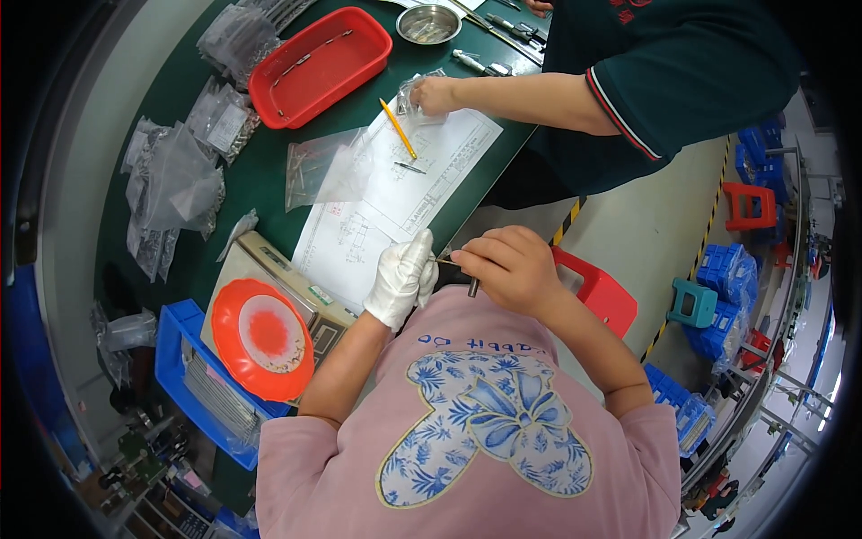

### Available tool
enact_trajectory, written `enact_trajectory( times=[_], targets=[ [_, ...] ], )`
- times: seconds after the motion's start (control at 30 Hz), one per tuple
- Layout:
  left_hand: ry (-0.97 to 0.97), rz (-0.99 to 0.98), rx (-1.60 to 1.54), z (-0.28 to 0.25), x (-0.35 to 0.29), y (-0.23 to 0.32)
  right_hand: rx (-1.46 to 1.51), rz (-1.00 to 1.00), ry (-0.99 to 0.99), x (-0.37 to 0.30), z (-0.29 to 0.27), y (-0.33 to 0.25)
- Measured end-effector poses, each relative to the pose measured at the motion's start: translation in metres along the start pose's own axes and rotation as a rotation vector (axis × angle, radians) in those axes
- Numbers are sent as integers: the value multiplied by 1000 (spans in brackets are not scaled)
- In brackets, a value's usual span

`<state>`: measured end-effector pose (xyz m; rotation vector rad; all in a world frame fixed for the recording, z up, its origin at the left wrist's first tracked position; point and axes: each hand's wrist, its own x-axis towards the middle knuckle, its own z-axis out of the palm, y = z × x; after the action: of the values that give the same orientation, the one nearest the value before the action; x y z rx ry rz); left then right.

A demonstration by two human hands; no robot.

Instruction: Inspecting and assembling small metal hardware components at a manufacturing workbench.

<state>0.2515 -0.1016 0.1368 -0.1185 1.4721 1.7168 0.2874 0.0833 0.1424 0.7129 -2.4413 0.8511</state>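
My left hand point(403, 278), in a white glove, is closed in a pinch at the table's near edge; what its fingers hold is too small to make out. Close beside it, my bare right hand point(510, 268) grips a thin tool with a short dark cylindrical end point(473, 287) that sticks out below the fingers. The fingertips of both hands almost meet above my lap. Beyond them lie printed drawing sheets point(458, 171), with a yellow pencil point(398, 128) and a slim metal pin point(410, 167) on top.
A co-worker's hand point(434, 96) touches a clear bag across the table. Around lie a red tray point(384, 40) with metal pins, a steel bowl point(428, 24), a micrometer point(480, 63) and bagged parts point(180, 180). At left stand a scale point(260, 256) bearing an orange-red plate point(229, 346), and a blue bin point(171, 359).
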Motion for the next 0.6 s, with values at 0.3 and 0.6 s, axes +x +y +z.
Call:
enact_trajectory(
  times=[0.3,0.6],
  targets=[
    [100,199,-10,10,6,-18,122,165,-71,-1,-3,1],
    [46,77,-86,0,10,-18,-113,-39,9,-6,5,6]
  ],
)
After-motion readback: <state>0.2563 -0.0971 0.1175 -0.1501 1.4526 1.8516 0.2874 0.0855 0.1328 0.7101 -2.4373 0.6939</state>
